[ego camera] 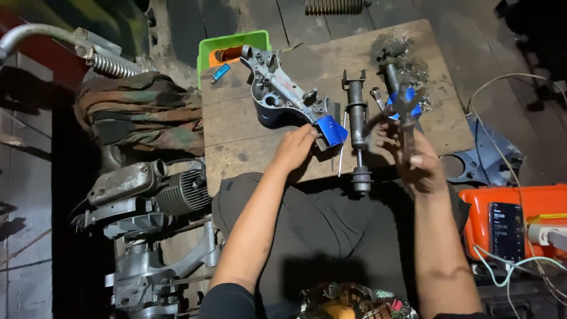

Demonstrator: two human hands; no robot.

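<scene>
Left hand rests on the wooden board, its fingertips touching a blue-wrapped end of the grey cast-metal housing; whether the fingers pinch it or merely press against it cannot be told. Right hand is raised above the board's near right edge, closed around a dark metal tool with a forked top, which stands upright and covers part of what lies behind. Between the two hands a steel shaft lies lengthwise, its lower end reaching past the board's near edge over the person's lap, with a thin rod just beside it. Behind the right hand a second shaft with a blue band sits among grey metal debris near the far right corner. Bare board shows left of the housing, where a small blue lighter lies near a green plastic bin. An engine block crowds the floor to the left; an orange case with a phone sits at the right, cut off by the frame.
</scene>
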